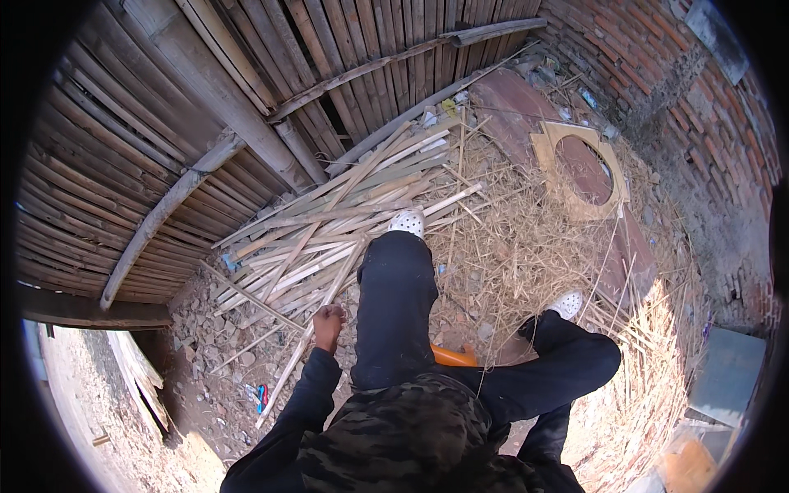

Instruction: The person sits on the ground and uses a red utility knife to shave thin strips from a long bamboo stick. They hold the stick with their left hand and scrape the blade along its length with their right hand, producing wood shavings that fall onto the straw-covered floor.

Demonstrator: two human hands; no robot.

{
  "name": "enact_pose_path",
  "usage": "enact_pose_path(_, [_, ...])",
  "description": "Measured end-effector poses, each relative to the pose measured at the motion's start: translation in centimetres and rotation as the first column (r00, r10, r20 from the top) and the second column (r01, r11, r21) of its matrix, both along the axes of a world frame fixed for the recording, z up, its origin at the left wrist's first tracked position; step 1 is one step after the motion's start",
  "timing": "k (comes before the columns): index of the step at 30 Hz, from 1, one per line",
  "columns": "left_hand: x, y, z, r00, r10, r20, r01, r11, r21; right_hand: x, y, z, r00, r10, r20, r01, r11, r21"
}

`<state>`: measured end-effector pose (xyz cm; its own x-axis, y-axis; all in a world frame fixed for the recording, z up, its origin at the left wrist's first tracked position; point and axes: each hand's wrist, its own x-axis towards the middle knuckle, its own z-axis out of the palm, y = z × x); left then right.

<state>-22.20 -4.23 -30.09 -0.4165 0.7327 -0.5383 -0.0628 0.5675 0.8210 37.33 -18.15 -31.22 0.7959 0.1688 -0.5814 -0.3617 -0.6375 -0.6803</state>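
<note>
My left hand (329,327) is closed, its fingers curled at the side of a long, pale bamboo strip (289,366). The strip slants from the bare ground by my left forearm up toward a loose pile of similar strips (288,267). How the fingers grip it is partly hidden. Nowhere in the picture does my right hand show. Between my legs, an orange curved object (454,355) is mostly covered by my trousers, so its kind is unclear.
A slatted bamboo wall (131,156) rises on the left, a brick wall (690,107) on the right. Dry straw (509,255) covers the ground ahead. Near the brick wall lies a tan board with a round hole (542,156). A grey slab (727,374) sits at far right.
</note>
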Motion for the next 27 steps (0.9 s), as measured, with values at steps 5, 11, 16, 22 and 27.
enact_pose_path(5, [-4.0,1.7,-7.6,0.849,-0.165,-0.502,0.211,0.977,0.036,-1.2,-1.2,0.3,1.0,-0.013,-0.002,0.013,0.999,-0.029])
enact_pose_path(11, [-3.2,4.7,-9.1,0.541,-0.37,-0.755,0.258,0.928,-0.27,-1.7,-2.7,0.3,0.999,-0.05,0.005,0.05,0.996,-0.07])
enact_pose_path(16, [-1.7,7.2,-10.3,0.522,-0.567,-0.637,0.278,0.819,-0.502,-1.9,-3.2,0.4,0.997,-0.082,0.003,0.082,0.991,-0.105])
enact_pose_path(22, [-0.4,5.8,-10.4,0.315,-0.712,-0.627,0.493,0.688,-0.533,-2.0,-3.7,0.6,0.995,-0.097,0.004,0.096,0.986,-0.137])
enact_pose_path(27, [-0.3,5.2,-10.7,0.351,-0.629,-0.694,0.495,0.754,-0.433,-2.1,-3.8,0.5,0.994,-0.108,-0.001,0.107,0.982,-0.154])
